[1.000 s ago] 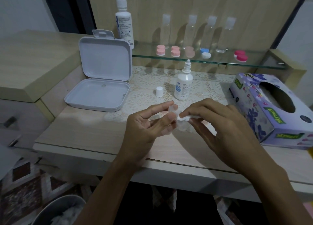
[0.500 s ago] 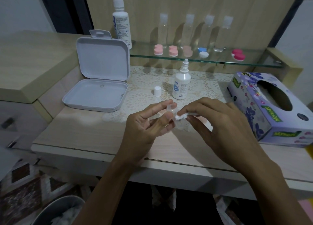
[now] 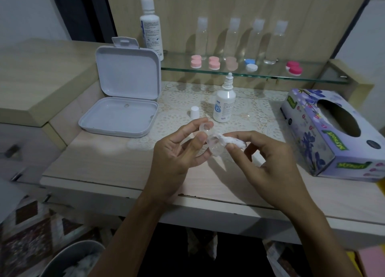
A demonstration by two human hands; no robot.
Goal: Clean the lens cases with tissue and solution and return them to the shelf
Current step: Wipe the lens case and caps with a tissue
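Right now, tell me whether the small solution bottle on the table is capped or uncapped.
Uncapped. The small solution bottle stands upright with its bare nozzle showing, and its white cap sits apart on the table to its left.

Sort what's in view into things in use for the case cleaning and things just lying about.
In use: left hand holding clear lens case; right hand pinching tissue wad; small solution bottle; tissue box.

Lying about: open white box, loose cap.

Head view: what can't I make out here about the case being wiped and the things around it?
- Clear lens case: partly hidden by left hand fingers; how clean it is can't be judged.
- Small bottle label: too small to read.
- Bin: cut off by bottom edge.
- Tissue box: right end cut off.
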